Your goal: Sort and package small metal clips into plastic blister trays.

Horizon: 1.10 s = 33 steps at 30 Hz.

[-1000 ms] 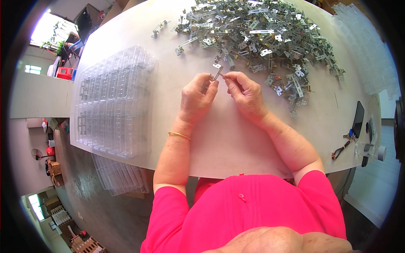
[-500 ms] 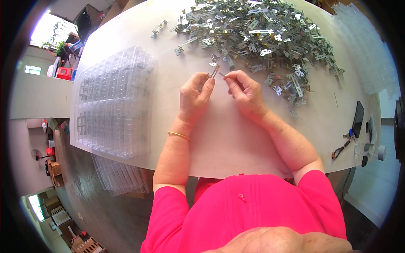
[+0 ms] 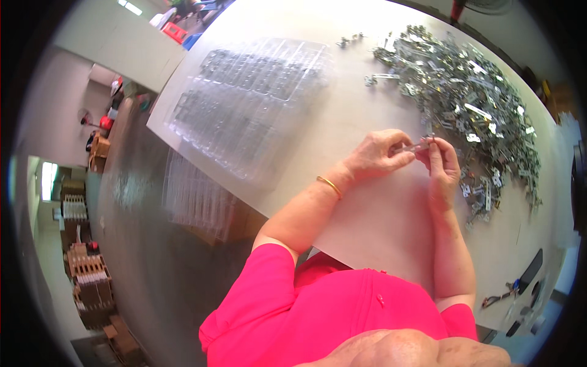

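My left hand (image 3: 380, 151) pinches one end of a slim metal bracket (image 3: 411, 148) between thumb and fingers. At the bracket's other end my right hand (image 3: 441, 165) is closed, its thumb and fingertips pressed together. Fine details of the bracket are blurred, and my fingers cover part of it. Both hands are held above the pale table, just in front of a large heap of similar metal brackets (image 3: 471, 101). A few loose brackets (image 3: 350, 40) lie apart from the heap at the far side.
Clear plastic trays (image 3: 244, 104) filled with metal parts cover the table's left side. More clear trays (image 3: 199, 189) are stacked below the table edge (image 3: 211, 180). At the right lie a black phone (image 3: 531, 269) and pliers (image 3: 498, 298). Cardboard boxes (image 3: 88, 275) stand at the far left.
The view has swung, so the table appears tilted and the trays sit farther up. My hands have come together; the bracket now lies level between them instead of upright in my left hand.
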{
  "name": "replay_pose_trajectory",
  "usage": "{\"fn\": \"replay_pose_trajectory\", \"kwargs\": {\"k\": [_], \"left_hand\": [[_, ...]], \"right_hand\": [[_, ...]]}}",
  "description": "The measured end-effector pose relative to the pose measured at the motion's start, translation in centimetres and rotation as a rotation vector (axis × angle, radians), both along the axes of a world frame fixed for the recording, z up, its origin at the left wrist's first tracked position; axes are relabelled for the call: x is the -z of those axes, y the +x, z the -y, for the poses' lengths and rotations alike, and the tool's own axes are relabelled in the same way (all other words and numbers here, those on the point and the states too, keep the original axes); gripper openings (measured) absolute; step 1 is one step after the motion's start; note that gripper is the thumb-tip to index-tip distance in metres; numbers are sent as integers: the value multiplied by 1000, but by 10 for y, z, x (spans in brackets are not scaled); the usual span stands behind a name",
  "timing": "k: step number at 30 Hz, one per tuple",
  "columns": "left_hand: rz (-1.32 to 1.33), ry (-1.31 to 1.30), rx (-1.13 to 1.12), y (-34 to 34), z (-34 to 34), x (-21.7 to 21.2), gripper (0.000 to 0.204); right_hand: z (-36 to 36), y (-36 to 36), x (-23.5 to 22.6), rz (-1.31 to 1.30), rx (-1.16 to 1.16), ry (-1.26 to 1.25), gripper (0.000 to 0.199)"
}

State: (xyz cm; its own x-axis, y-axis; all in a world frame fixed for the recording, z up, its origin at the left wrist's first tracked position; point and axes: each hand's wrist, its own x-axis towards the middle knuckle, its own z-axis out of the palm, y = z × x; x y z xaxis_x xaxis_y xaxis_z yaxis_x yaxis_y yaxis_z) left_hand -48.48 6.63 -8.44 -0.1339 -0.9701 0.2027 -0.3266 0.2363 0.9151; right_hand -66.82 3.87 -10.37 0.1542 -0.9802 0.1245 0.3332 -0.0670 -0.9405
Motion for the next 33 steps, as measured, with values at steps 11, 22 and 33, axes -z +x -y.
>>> {"fn": "replay_pose_trajectory", "kwargs": {"k": [11, 22, 33], "left_hand": [[220, -398, -256, -1, 4, 2, 12], [210, -463, -589, 71, -47, -106, 8], [695, -134, -1095, 340, -120, -116, 21]], "right_hand": [[0, -1, 6, -27, 62, -61, 17], [-2, -2, 0, -73, -75, -36, 15], [-3, 0, 7, -123, -178, -11, 14]]}}
